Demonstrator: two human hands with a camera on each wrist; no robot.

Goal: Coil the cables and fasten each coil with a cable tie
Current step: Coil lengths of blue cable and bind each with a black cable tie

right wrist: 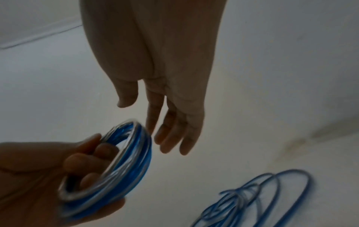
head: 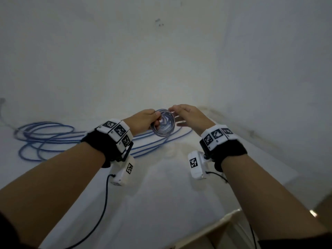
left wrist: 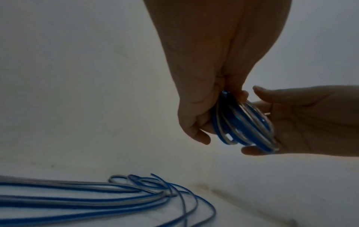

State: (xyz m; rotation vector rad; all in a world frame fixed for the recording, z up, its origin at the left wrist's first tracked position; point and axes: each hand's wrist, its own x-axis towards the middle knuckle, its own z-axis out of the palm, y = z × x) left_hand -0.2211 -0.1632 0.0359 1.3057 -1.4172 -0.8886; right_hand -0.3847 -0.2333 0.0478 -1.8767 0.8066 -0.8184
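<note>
A small tight coil of blue and white cable [head: 163,123] [left wrist: 246,124] [right wrist: 116,165] hangs above the white table. My left hand [head: 145,121] [left wrist: 202,107] [right wrist: 58,176] grips the coil's left side, fingers curled through the ring and thumb on its outside. Just right of the coil is my right hand [head: 186,115] [left wrist: 303,118] [right wrist: 170,122], fingers straight and relaxed, holding nothing; whether its fingertips touch the rim is unclear. I see no cable tie.
A long loose blue and white cable [head: 53,139] [left wrist: 97,202] [right wrist: 258,198] lies in wide loops on the white table [head: 161,186], left of and under my hands. A white wall [head: 161,51] rises behind. The table's front right edge [head: 206,229] is near.
</note>
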